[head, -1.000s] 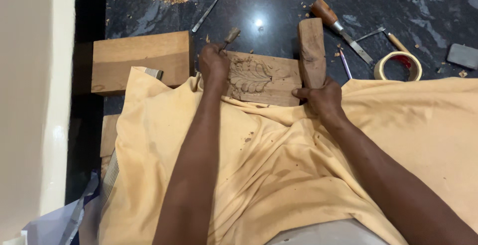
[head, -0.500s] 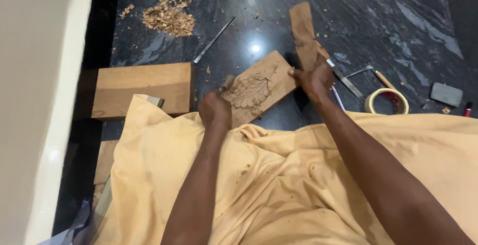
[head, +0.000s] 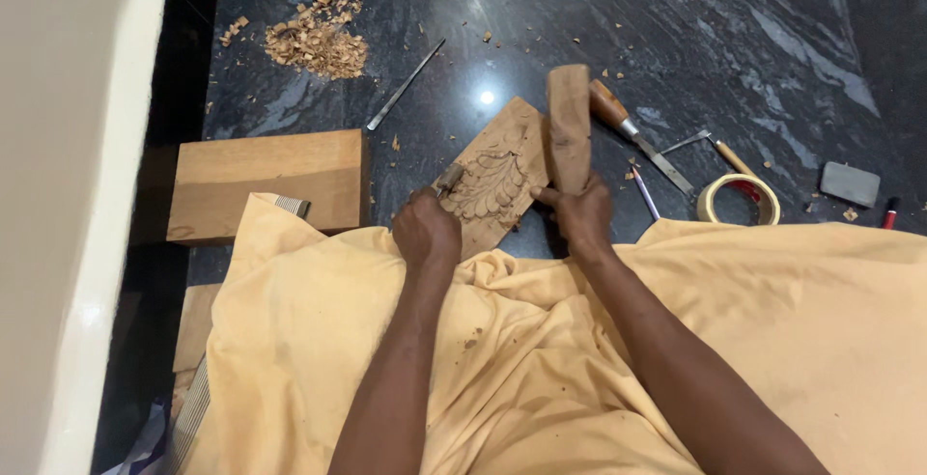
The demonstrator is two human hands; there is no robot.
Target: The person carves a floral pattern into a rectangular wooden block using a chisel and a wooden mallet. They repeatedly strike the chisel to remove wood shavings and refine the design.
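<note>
A person seated on a dark stone floor (head: pixel 676 21) closes the left hand (head: pixel 426 232) around a small chisel (head: pixel 449 179), its tip on a carved wooden panel (head: pixel 492 181) that lies tilted just ahead of both hands, apparently propped against the cloth-covered lap (head: pixel 541 359) to face the carver. The right hand (head: pixel 579 214) grips a wooden mallet (head: pixel 569 123) upright, head away, beside the panel's right edge; the panel's long axis runs diagonally, up to the right.

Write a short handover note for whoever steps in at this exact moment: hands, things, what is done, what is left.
Left hand: gripping a chisel, tip on the carved panel.
Right hand: holding a wooden mallet upright beside the panel.
Panel rests on the dark floor at the edge of the yellow cloth.
Done: leaf pattern cut over much of the panel.
Left: the plain edges are uncarved.
</note>
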